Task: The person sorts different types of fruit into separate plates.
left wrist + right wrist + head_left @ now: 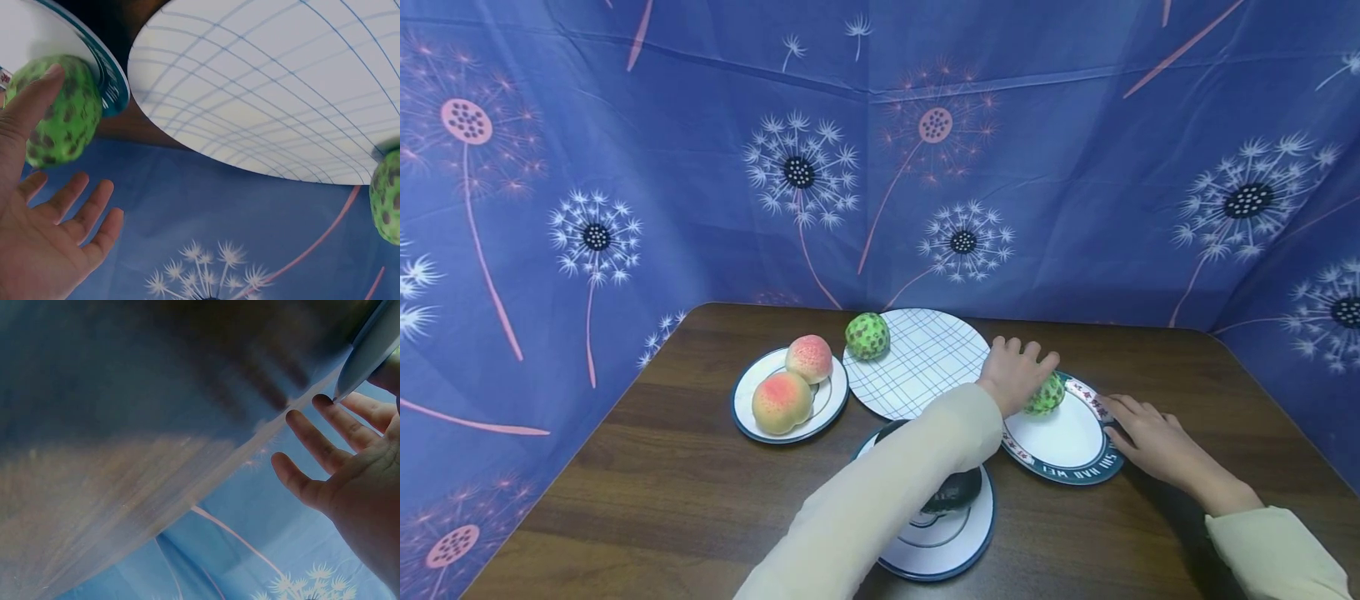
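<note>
My left hand (pixel 1013 375) reaches across to the right over a green fruit with dark spots (pixel 1047 397). In the left wrist view the thumb lies across that fruit, and the other fingers are spread below it. The fruit sits on a white plate with a green lettered rim (pixel 1078 475). At that plate's right rim is my right hand (pixel 1165 442), its fingers extended and touching the edge. A second green spotted fruit (pixel 867 336) rests at the left edge of a white plate with a blue grid (pixel 925 354).
Two peaches (pixel 782 402) lie on a blue-rimmed plate (pixel 745 421) at the left. Beneath my left forearm, another blue-rimmed plate (pixel 936 562) bears dark, glossy produce (pixel 955 492), partly hidden. A blue dandelion-print cloth (pixel 1060 208) hangs behind the wooden table (pixel 647 475).
</note>
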The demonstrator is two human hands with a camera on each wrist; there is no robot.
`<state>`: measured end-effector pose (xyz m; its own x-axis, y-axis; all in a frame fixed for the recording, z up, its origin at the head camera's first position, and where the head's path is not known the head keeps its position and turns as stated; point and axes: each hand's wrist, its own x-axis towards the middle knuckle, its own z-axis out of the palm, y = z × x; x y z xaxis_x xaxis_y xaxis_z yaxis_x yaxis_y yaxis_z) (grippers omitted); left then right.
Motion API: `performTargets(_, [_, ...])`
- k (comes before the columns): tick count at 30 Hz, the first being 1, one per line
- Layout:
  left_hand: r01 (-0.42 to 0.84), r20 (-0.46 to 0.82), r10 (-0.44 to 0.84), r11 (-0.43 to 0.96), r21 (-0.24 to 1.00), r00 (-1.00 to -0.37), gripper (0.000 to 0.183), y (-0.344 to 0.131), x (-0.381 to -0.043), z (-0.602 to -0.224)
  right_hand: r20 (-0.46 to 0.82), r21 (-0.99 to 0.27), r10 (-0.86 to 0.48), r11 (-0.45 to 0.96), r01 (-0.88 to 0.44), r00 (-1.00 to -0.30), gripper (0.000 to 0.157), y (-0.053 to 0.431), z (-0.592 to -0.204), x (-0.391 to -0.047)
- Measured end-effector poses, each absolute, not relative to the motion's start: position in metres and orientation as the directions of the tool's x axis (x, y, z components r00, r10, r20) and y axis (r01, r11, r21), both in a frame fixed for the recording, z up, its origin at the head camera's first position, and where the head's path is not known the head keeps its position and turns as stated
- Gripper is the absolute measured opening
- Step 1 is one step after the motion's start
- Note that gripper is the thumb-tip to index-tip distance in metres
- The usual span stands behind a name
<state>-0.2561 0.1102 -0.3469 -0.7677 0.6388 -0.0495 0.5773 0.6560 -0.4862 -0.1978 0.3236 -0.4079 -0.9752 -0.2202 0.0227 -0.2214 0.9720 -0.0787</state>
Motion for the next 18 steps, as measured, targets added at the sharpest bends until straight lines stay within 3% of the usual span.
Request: performTargets(18, [0.476, 0.0, 0.554, 0.715, -0.513, -0.833, 0.053, 0.052, -0.283, -0.333, 0.016, -0.103, -0.224, 0.969, -0.225, -0.974, 0.054, 0.324, -0.407, -0.198])
